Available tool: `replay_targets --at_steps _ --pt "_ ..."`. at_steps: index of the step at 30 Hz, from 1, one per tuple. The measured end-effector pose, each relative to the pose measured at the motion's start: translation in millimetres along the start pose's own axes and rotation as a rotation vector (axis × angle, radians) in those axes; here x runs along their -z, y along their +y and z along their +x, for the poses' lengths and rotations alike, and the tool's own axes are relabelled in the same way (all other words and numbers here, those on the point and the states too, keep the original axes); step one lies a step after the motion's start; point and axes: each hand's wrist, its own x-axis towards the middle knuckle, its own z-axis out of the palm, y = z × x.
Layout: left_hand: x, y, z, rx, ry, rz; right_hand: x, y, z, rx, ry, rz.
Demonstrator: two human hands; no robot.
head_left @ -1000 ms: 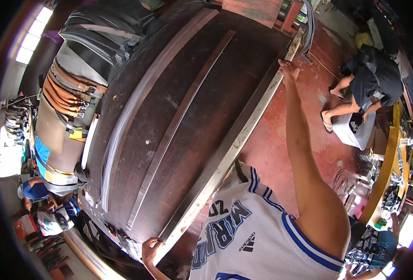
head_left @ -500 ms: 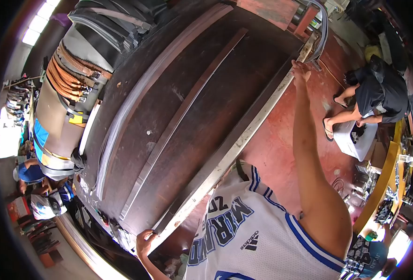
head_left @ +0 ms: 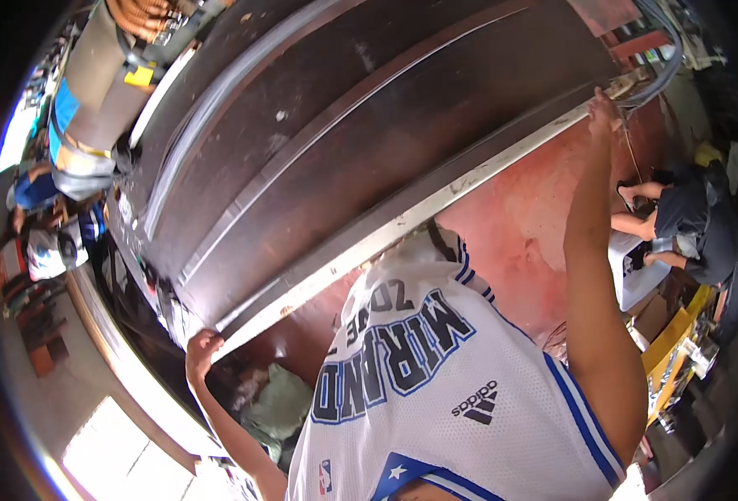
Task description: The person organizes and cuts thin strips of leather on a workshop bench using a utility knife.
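Note:
A long dark strip (head_left: pixel 402 219), which looks like leather, lies along the near edge of a dark worktable (head_left: pixel 319 196). At its left end, by the table corner, my left hand (head_left: pixel 204 344) has its fingers curled closed on it. My right hand (head_left: pixel 604 114) is closed at the strip's far right end, with that arm stretched out. Further in on the table lie a second narrow strip (head_left: pixel 302 138) and a grey bundle of long thin strips (head_left: pixel 210 108), roughly parallel to the edge.
Braided brown belts (head_left: pixel 144 18) lie at the table's far left. Grey cords (head_left: pixel 674 63) hang at the right corner. A person in dark clothes (head_left: pixel 699 225) sits at the right beside a white container (head_left: pixel 636 280). Another person (head_left: pixel 35 192) is at the left. Below is a red floor (head_left: pixel 519 225).
My view has turned and shifted, so the table edge appears less steep. Both hands are still at the ends of the dark strip.

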Motion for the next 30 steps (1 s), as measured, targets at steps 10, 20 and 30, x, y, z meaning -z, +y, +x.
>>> replay_targets --at_steps 10,20,30 --pt "-27 -93 39 -0.055 0.311 0.067 34 13 57 0.184 -0.202 -0.185" --pt "-80 -18 43 -0.319 0.396 0.375 -89 -119 -256 0.767 -0.505 -0.627" --pt "-184 73 85 -0.599 0.522 0.524 -181 -58 -486 1.262 -1.442 -1.224"
